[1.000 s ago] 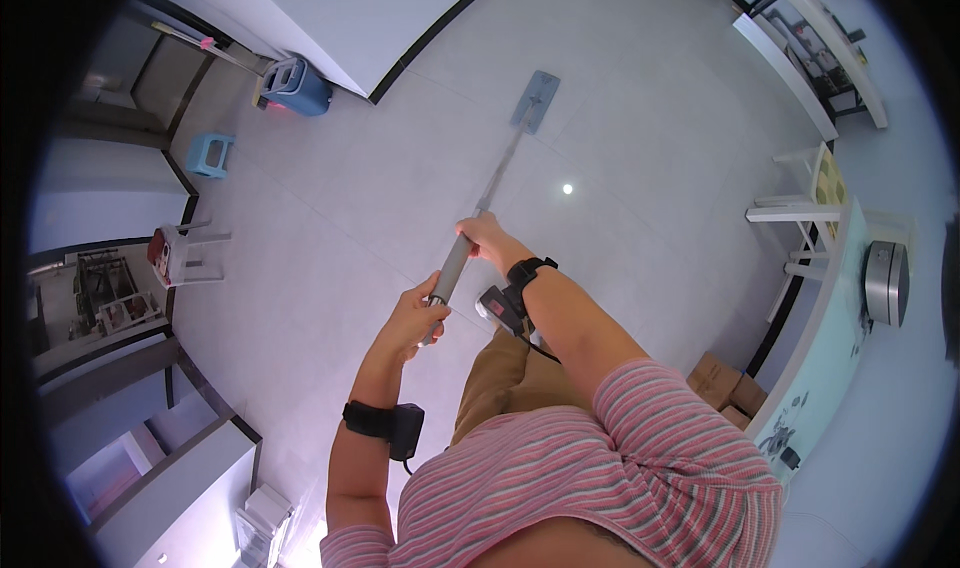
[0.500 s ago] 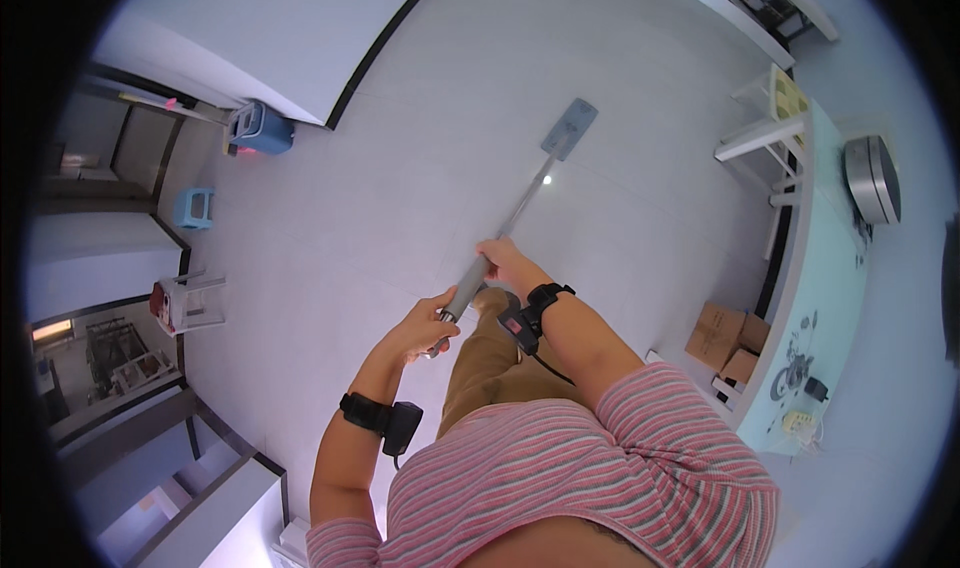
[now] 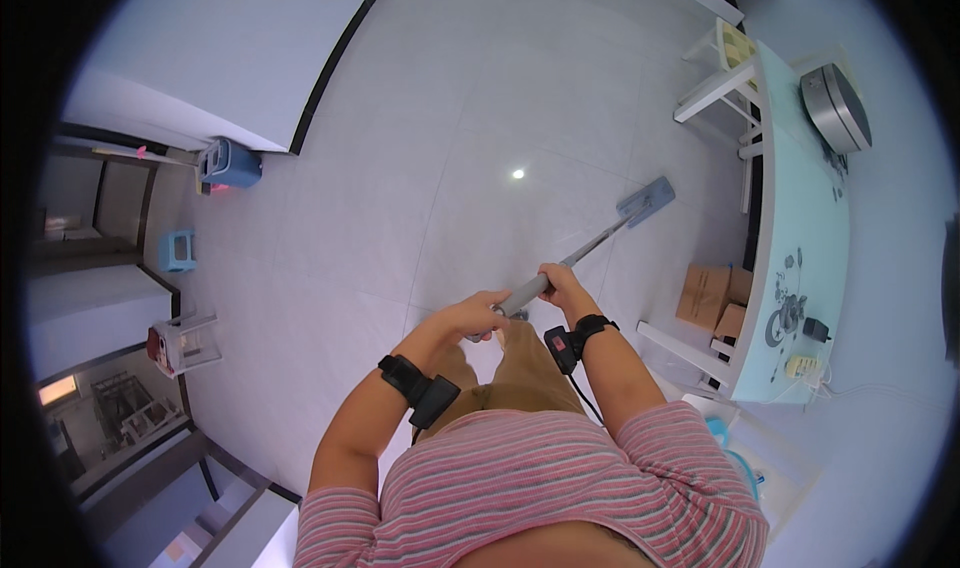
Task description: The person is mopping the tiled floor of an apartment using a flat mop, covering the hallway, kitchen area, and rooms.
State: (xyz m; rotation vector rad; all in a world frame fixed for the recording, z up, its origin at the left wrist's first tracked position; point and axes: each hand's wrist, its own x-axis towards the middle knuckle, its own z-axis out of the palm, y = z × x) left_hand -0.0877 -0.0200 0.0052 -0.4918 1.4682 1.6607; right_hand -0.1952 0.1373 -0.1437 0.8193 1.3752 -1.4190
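A flat mop with a long grey handle reaches away to the right in front of me. Its rectangular blue-grey head rests on the pale tiled floor, not far from the table. My left hand is wrapped round the upper end of the handle, close to my body. Farther along the grey grip, my right hand is closed on it. Black straps with small devices sit on both wrists.
On the right stands a light-green table bearing a round silver appliance, with cardboard boxes below it. A white chair is at its far end. To the left are a blue bucket, a blue stool and a white stool.
The mop head has swung from far ahead to the right and nearer. Both hands have moved right with the handle, still gripping it, and my view has shifted.
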